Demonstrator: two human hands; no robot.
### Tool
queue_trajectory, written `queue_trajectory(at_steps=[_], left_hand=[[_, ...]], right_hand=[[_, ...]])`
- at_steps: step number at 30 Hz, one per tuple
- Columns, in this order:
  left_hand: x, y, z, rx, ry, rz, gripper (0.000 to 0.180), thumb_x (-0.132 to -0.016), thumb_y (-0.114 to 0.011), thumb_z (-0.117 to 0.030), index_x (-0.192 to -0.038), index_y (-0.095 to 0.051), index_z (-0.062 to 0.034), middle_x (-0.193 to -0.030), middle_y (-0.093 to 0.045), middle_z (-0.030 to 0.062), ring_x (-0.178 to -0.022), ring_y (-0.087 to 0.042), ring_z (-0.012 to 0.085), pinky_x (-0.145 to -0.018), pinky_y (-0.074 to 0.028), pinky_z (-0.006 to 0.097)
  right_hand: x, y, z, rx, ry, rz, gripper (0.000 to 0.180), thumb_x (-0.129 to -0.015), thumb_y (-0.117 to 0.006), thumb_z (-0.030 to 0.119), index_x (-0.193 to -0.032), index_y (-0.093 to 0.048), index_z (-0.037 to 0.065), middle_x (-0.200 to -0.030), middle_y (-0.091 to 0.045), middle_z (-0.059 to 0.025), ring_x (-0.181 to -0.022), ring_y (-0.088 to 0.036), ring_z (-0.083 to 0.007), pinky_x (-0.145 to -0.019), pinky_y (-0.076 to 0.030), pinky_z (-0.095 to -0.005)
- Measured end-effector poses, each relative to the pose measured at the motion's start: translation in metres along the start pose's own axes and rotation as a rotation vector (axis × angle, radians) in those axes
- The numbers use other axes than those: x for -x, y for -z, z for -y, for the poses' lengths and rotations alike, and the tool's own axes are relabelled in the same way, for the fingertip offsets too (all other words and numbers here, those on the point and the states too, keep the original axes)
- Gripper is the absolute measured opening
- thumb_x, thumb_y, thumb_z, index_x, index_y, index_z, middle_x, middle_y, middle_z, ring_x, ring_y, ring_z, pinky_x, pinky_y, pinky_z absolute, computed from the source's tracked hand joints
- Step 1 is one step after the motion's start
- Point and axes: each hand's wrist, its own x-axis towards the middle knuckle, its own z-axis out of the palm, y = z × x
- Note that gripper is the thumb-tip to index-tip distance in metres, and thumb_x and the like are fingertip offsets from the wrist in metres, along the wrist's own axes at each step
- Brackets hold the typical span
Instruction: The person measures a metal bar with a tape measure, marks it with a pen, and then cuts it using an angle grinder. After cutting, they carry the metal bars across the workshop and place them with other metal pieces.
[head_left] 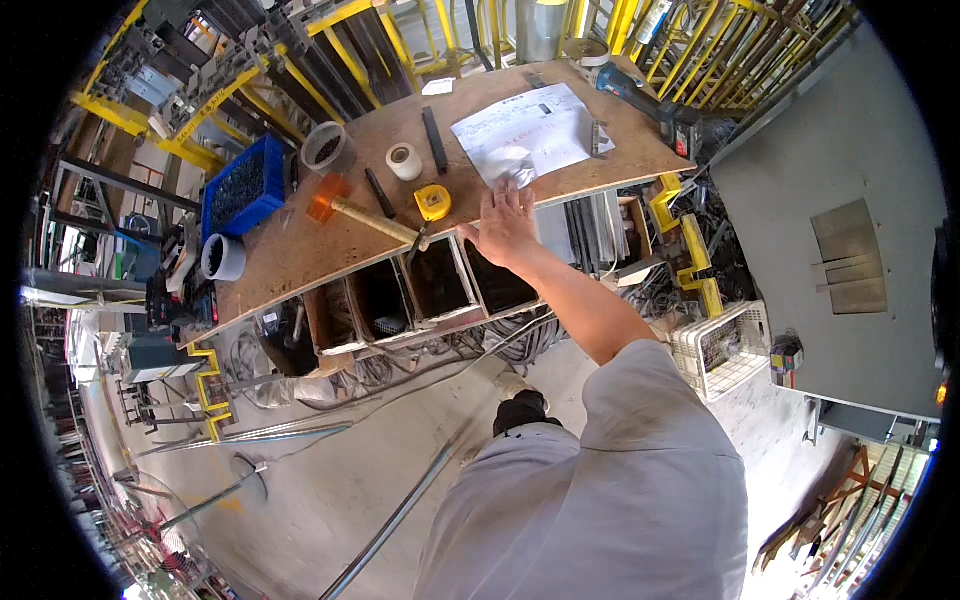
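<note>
White paper (540, 125) is lying spread on the worktop (275, 265), and the right hand (503, 225) is reaching its near edge.
The fingers are extending loosely with the thumb standing apart; they are apparently touching the sheet, though whether they are pinching it I cannot tell. The laying-out is looking mostly done: the printed side is facing up, but the part by the fingertips is buckling, not yet lying flat. The yellow tape measure (433, 202), orange-headed hammer (365, 214) and blue power tool (628, 90) are lying unheld, so no tool work is showing.
</note>
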Motion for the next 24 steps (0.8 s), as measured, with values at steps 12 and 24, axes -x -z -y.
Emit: queue_trajectory(at_steps=[12, 24], left_hand=[[0.004, 0.032, 0.010, 0.073, 0.081, -0.035, 0.029, -0.087, -0.058, -0.038, -0.078, -0.055, -0.0097, -0.065, -0.048, 0.0029, -0.059, -0.049, 0.0193, -0.053, -0.042, 0.036], [0.025, 0.096, 0.040, 0.211, 0.164, -0.100, 0.028, -0.088, -0.056, -0.038, -0.079, -0.055, -0.0117, -0.069, -0.050, 0.0021, -0.062, -0.051, 0.0191, -0.057, -0.043, 0.035]], right_hand=[[-0.060, 0.016, -0.019, 0.016, -0.081, -0.067, 0.039, -0.090, -0.057, 0.018, -0.121, -0.054, -0.005, -0.116, -0.062, -0.0202, -0.110, -0.057, -0.0360, -0.089, -0.049, -0.0483], [-0.104, 0.049, 0.001, 0.217, -0.175, 0.105, 0.061, -0.087, -0.066, 0.033, -0.132, -0.050, -0.003, -0.141, -0.047, -0.0195, -0.131, -0.043, -0.0358, -0.104, -0.042, -0.0458]])
